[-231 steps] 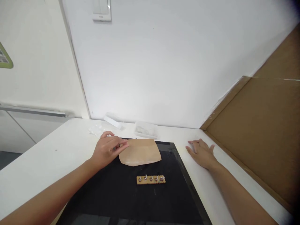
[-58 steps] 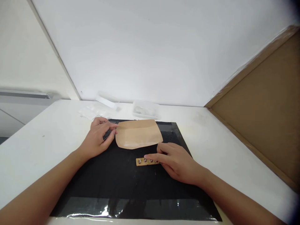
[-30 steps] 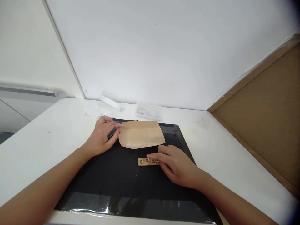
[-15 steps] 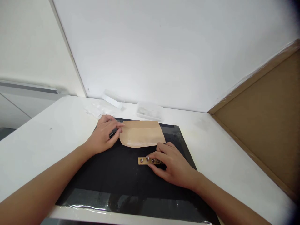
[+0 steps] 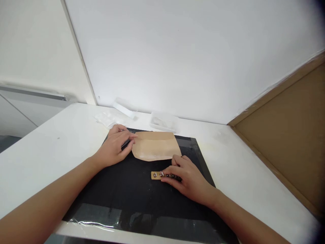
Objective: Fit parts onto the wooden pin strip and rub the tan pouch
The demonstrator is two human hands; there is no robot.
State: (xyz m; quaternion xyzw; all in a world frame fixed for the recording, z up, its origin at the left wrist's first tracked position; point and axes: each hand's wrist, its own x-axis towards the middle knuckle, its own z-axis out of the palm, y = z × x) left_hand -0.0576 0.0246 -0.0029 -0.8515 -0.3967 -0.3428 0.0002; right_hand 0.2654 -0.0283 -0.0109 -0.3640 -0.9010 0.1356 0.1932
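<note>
A tan, paper-like sheet (image 5: 157,145) with rounded lower corners lies on the black mat (image 5: 122,189), its near edge slightly curled. At its left edge is my left hand (image 5: 117,144), thumb and index fingertips close together on it. My right hand (image 5: 189,176) pinches a short wooden strip (image 5: 153,175) between thumb and index finger, just below the sheet's lower right corner. Several small, shiny round metal pieces sit in a row along the strip. My fingers hide part of its right end. Knuckles of the right hand touch or nearly touch the sheet's corner.
Behind the mat, a clear plastic box (image 5: 164,122) stands near the white wall. To its left are a white strip-like piece (image 5: 124,110) and crumpled clear plastic (image 5: 108,118). A brown-framed board (image 5: 284,135) rises on the right of the white table (image 5: 43,145).
The whole view has shifted slightly, moving things a little to the right. My right fingers now cover a bit more of the wooden strip. My left hand keeps its place on the sheet.
</note>
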